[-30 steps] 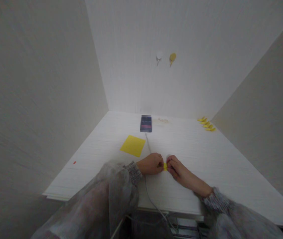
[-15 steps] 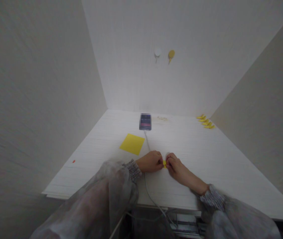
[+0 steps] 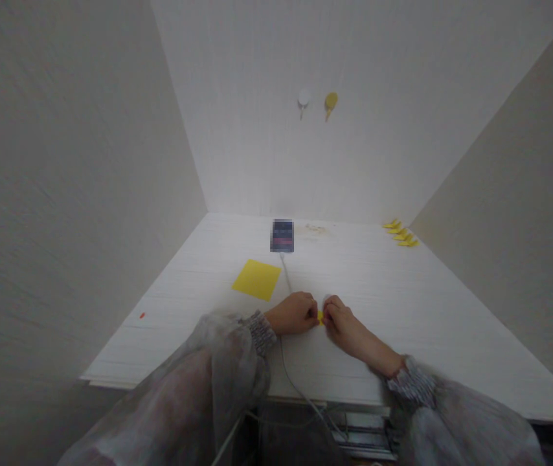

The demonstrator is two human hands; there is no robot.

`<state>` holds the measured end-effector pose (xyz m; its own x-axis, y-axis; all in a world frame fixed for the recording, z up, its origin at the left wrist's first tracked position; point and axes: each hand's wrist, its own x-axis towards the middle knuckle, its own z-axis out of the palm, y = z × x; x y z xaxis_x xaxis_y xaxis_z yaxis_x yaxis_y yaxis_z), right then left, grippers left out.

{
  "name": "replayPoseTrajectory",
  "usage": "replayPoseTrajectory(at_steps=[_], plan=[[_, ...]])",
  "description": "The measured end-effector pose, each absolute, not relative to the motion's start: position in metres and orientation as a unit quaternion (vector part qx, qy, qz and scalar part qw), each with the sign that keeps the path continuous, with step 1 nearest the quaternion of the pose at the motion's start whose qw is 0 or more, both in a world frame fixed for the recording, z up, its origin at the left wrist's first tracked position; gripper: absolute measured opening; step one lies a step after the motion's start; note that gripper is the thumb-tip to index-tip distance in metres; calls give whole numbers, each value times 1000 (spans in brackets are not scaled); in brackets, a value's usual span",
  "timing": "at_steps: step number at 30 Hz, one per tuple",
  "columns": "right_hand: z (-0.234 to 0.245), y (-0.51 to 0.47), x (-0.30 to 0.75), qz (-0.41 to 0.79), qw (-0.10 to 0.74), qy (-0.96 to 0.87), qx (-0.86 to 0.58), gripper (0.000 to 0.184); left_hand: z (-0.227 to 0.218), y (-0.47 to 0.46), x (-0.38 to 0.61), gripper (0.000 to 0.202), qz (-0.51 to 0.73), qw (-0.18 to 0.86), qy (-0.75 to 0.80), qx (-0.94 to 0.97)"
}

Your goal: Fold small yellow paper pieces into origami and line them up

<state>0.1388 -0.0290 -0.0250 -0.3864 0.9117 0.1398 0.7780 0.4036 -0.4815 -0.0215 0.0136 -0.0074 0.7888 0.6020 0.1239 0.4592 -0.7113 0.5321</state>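
Note:
A small piece of yellow paper (image 3: 320, 318) is pinched between my two hands, just above or on the white table; most of it is hidden by fingers. My left hand (image 3: 296, 313) is closed on its left side. My right hand (image 3: 343, 323) grips the right side with fingers pressed together. Up and to the left of my hands lies a flat yellow paper sheet (image 3: 257, 279). Several small folded yellow paper pieces (image 3: 401, 233) stand in a row at the far right corner.
A phone with a blurred screen (image 3: 282, 235) lies near the back wall, its white cable (image 3: 292, 382) running under my left wrist and over the front edge. White and yellow hooks (image 3: 331, 101) hang on the wall. A red spot (image 3: 142, 315) marks the left side of the table (image 3: 184, 285).
Both hands keep their pinch on the small yellow paper, with hardly any movement. The whole view has shifted slightly.

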Motion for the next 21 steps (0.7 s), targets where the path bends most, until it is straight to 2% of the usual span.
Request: replayPoseTrajectory(at_steps=[13, 21], plan=[[-21, -30, 137, 187, 191, -801, -535, 15, -7, 15, -21, 6, 142, 269, 304, 903], [-25, -32, 137, 202, 252, -768, -553, 17, -6, 14, -22, 5, 144, 286, 300, 899]])
